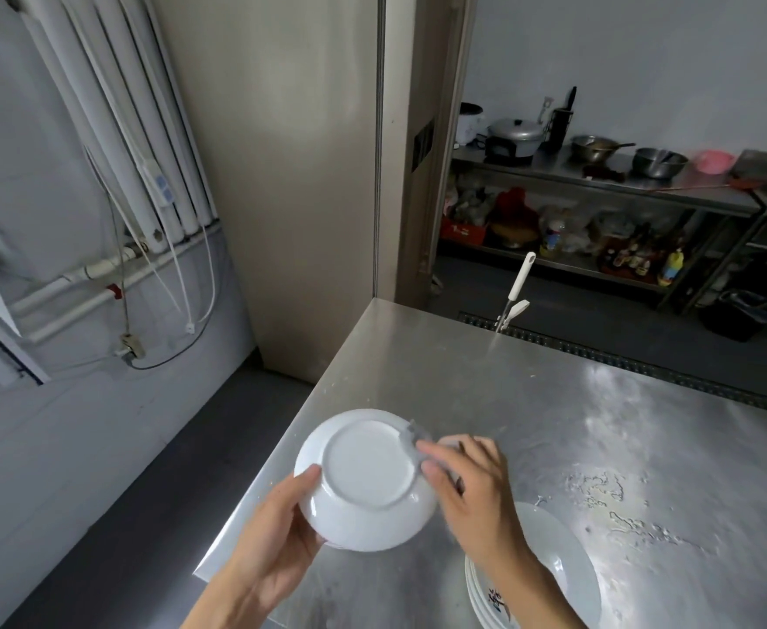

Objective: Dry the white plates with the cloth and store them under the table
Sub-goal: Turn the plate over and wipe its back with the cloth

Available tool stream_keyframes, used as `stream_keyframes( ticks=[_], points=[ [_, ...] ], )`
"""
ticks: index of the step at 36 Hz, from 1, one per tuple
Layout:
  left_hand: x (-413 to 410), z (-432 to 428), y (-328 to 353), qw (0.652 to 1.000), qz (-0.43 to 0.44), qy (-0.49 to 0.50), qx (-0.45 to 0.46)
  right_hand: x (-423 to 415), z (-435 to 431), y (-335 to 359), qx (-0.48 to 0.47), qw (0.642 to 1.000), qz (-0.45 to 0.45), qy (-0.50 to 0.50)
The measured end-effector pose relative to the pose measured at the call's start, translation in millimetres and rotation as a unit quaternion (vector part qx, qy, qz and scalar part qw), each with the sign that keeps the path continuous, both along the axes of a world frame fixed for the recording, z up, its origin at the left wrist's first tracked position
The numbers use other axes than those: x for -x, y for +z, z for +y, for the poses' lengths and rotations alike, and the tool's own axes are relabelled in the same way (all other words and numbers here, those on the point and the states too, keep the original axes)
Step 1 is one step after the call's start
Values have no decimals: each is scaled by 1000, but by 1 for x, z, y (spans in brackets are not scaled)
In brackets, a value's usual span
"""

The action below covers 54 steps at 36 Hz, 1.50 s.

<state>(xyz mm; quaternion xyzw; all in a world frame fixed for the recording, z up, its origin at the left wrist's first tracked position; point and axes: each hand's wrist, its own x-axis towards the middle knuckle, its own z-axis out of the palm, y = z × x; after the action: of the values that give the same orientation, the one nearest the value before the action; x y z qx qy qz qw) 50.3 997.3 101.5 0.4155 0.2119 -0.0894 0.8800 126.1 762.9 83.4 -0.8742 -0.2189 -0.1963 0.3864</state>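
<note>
A white plate (366,478) is held above the near left corner of the steel table (531,401), its underside and foot ring turned up toward me. My left hand (277,533) grips its lower left rim. My right hand (468,488) presses a small grey cloth (413,432) against the plate's right rim; most of the cloth is hidden under the fingers. A stack of white plates (549,578) stands on the table at the bottom edge, partly behind my right forearm.
Water drops lie on the table to the right (622,506). A white-handled tool (515,288) sticks up at the table's far edge. The floor drops away left of the table. Shelves with pots (515,136) and bowls stand across the room.
</note>
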Motion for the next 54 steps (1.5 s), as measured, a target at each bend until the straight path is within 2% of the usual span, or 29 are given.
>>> stream_keyframes(
  ticks=[2, 6, 10, 14, 15, 17, 18, 20, 22, 23, 24, 26, 30, 33, 35, 37, 38, 40, 43, 46, 50, 51, 54],
  points=[
    [1, -2, 1, 1000, 6, -1, 17, -3, 3, 6, -31, 999, 37, -20],
    [0, 0, 0, 999, 4, 5, 49, 8, 6, 7, 6, 993, 23, 115],
    [-2, -8, -1, 996, 6, 18, 83, -7, 0, 2, -44, 993, 104, 18],
    [-3, -8, 0, 996, 9, 44, 79, 9, 5, -3, -33, 984, 117, 131],
    [-3, -8, -1, 996, 8, 49, 79, 8, 4, -4, -44, 981, 144, 126],
    [-2, -11, -3, 995, 5, 59, 83, 3, 2, -6, -106, 968, 221, 52],
    [-1, -13, -4, 994, 3, 63, 87, 2, 3, -6, -155, 949, 274, 4],
    [2, -15, -5, 994, -4, 60, 91, 6, 11, -6, -300, 869, 390, -48],
    [4, -17, -4, 996, -12, 30, 83, 9, 20, -6, -433, 781, 445, -63],
    [5, -17, -3, 997, -17, 11, 73, 9, 21, -4, -480, 751, 448, -67],
    [6, -17, -2, 998, -21, -5, 62, 8, 21, 0, -515, 729, 446, -69],
    [6, -13, -1, 998, -23, -29, 40, 3, 18, 7, -540, 711, 445, -71],
    [3, 0, 0, 997, -14, -73, 10, -4, 5, 15, -509, 724, 461, -59],
    [4, 4, 0, 994, -22, -105, -2, -8, -4, 17, -466, 764, 447, -18],
    [6, 5, -2, 994, -40, -104, 0, -10, -6, 20, -377, 831, 408, -35],
    [7, 5, -5, 995, -44, -83, 17, -10, -5, 16, -264, 911, 306, -78],
    [6, 4, -7, 997, -37, -66, 31, -6, -3, 11, -225, 937, 253, -89],
    [5, 2, -7, 997, -28, -30, 59, 9, 6, 3, -178, 965, 185, -62],
    [2, 4, -5, 997, -34, 9, 62, 22, 9, -5, -137, 982, 131, -5],
    [3, 1, -3, 998, -39, 17, 55, 16, 9, 2, -125, 984, 126, -27],
    [4, 1, -5, 997, -48, 44, 48, 28, 20, 2, -41, 994, 52, 89],
    [3, 2, -5, 996, -54, 48, 44, 27, 20, 1, -35, 994, 47, 92],
    [0, -5, -4, 996, -55, 66, 36, 21, 22, 1, -80, 993, 91, 2]
  ],
)
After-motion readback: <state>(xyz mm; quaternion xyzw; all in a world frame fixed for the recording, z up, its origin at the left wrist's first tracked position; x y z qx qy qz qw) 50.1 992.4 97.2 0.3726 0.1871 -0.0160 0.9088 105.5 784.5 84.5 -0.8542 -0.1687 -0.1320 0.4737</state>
